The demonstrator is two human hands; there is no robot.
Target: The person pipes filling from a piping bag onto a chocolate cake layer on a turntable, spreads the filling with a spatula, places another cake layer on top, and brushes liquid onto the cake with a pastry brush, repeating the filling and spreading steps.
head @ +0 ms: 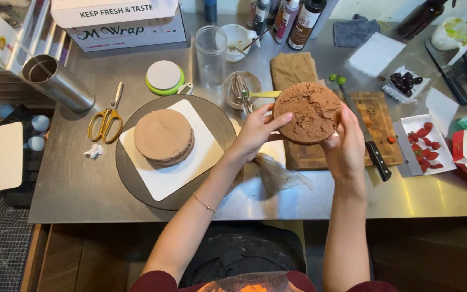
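Observation:
A round brown sponge cake layer (309,111) is lifted above the wooden cutting board (377,116), held by both hands. My left hand (255,131) grips its left edge and my right hand (346,146) supports its right and lower edge. To the left, a frosted brown cake (164,136) sits on a white square board (190,167) on a dark round turntable (136,178). A piping bag (277,174) lies under my left wrist.
A black-handled knife (371,146) lies on the cutting board. Trays of strawberries (425,143) and dark berries (404,82) stand at the right. Yellow scissors (105,120), a steel cup (55,81), a clear jar (211,54), a whisk in a bowl (240,89), bottles and boxes line the back.

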